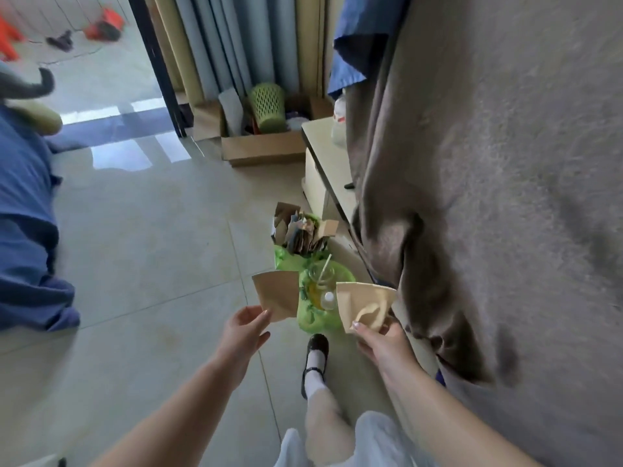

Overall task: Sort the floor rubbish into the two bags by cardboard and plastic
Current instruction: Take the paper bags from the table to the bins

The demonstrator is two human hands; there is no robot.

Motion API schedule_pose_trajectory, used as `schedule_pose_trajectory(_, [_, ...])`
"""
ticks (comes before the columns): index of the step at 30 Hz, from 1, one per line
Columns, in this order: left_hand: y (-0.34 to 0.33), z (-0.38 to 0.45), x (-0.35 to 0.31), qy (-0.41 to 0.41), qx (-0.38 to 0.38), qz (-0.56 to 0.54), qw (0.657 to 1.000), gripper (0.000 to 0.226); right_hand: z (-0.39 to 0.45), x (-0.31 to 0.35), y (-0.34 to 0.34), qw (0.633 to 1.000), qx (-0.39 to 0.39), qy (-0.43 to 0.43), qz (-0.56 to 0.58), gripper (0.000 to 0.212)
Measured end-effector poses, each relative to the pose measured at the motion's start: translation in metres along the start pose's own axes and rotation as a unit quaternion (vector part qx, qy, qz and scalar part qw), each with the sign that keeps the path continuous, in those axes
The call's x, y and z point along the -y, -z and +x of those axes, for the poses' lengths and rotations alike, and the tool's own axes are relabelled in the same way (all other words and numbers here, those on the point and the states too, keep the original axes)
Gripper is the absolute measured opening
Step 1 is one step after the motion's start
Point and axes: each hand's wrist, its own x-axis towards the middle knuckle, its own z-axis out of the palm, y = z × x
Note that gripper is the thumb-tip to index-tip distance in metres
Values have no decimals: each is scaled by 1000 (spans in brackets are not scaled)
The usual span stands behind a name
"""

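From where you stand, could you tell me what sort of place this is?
Probably a bedroom at home: a bed with a grey blanket on the right, long curtains by a doorway, and a tiled floor.

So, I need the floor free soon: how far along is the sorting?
Well along, by the look of it. The far green bag already bulges with cardboard scraps, and the near green bag holds a plastic cup and a bottle. In hand: the left hand and right hand each hold a cardboard piece, still to be bagged. No other loose rubbish shows on the visible tiles.
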Motion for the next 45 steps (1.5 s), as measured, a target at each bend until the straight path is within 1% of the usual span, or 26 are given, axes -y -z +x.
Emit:
schedule_pose_trajectory(2, [-2,35,-28,9,-10,14,1000,5,37,22,-18,1000,-7,-11,-13,33])
schedule_pose_trajectory(4, [-4,67,-59,12,-20,27,999,8,69,47,-39,999,-2,-26,-24,36])
schedule_pose_trajectory(7, [-5,112,-103,20,-31,35,999,4,110,87,-67,998,-13,-25,-52,56])
schedule_pose_trajectory(8, [-5,125,-116,22,-35,34,999,3,122,100,-76,998,-13,-28,-60,55])
schedule_pose_trajectory(10, [-4,149,-137,22,-36,30,999,2,139,125,-91,996,-10,-34,-83,45])
schedule_pose_trajectory(11, [-4,161,-146,22,-35,33,999,3,149,134,-99,995,-13,-33,-91,46])
schedule_pose_trajectory(14, [-3,204,-176,30,-29,59,997,3,178,152,-124,994,-41,-28,-94,71])
schedule_pose_trajectory(15, [-2,221,-185,31,-25,69,997,2,188,157,-133,994,-53,-33,-87,72])
schedule_pose_trajectory(18, [1,275,-214,32,3,106,994,4,216,163,-164,993,-95,-57,-46,56])
schedule_pose_trajectory(20, [3,310,-236,39,41,148,987,4,229,162,-186,988,-137,-70,-32,49])
schedule_pose_trajectory(22, [6,344,-258,41,82,209,974,5,236,159,-208,979,-183,-91,-21,46])
schedule_pose_trajectory(25, [16,394,-292,22,146,307,940,5,236,161,-241,961,-253,-107,-33,38])
schedule_pose_trajectory(28, [19,438,-320,-10,183,413,892,7,241,154,-266,951,-289,-109,-13,37])
schedule_pose_trajectory(31, [8,468,-328,-50,214,470,855,5,252,141,-282,941,-312,-132,0,37])
schedule_pose_trajectory(32, [3,476,-326,-65,230,490,838,5,257,136,-286,936,-323,-139,8,36])
schedule_pose_trajectory(35, [-17,499,-309,-117,272,565,771,18,278,113,-295,926,-347,-142,39,35])
schedule_pose_trajectory(38, [-35,536,-282,-176,313,612,704,17,311,84,-300,925,-352,-137,40,37])
schedule_pose_trajectory(39, [-41,553,-274,-196,327,628,678,16,324,73,-300,925,-354,-132,30,38])
schedule_pose_trajectory(40, [-49,570,-265,-219,340,648,645,17,338,62,-300,926,-356,-123,14,39])
schedule_pose_trajectory(41, [-59,589,-257,-248,354,673,600,18,354,50,-298,927,-358,-115,-8,37])
schedule_pose_trajectory(42, [-68,607,-249,-278,364,703,545,20,369,37,-297,927,-358,-109,-30,35])
schedule_pose_trajectory(45, [-99,652,-226,-345,377,788,342,25,419,-8,-292,928,-349,-84,-103,35])
